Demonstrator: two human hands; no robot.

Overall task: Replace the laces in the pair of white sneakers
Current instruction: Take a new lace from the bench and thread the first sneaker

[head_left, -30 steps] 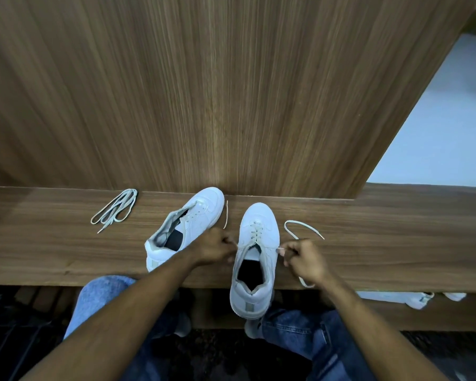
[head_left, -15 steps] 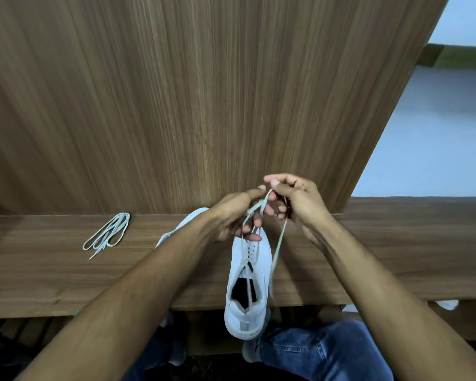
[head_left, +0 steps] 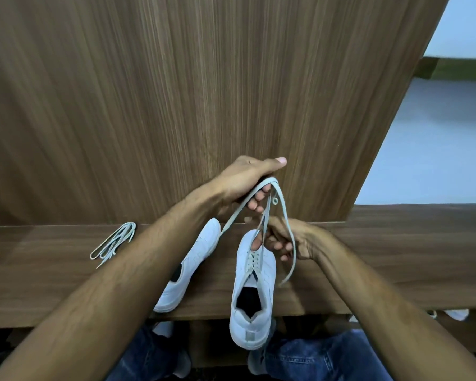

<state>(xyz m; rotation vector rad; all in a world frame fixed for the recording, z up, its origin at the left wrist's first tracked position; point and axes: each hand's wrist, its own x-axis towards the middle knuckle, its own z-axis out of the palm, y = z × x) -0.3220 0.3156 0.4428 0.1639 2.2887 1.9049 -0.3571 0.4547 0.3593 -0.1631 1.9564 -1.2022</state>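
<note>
The left hand has risen above the laced sneaker, gripping the lace; the right hand pinches it near the eyelets and should draw both ends evenly.

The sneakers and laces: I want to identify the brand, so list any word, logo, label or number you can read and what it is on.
None can be read.
Laced sneaker: grey heel tab, no legible mark.
Second sneaker: dark patch, blank as seen.
Spare laces: no tag visible.

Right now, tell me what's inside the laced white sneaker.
Inside the laced white sneaker only a dark lining shows at the opening. The toe end is covered by the tongue and grey lace.
</note>
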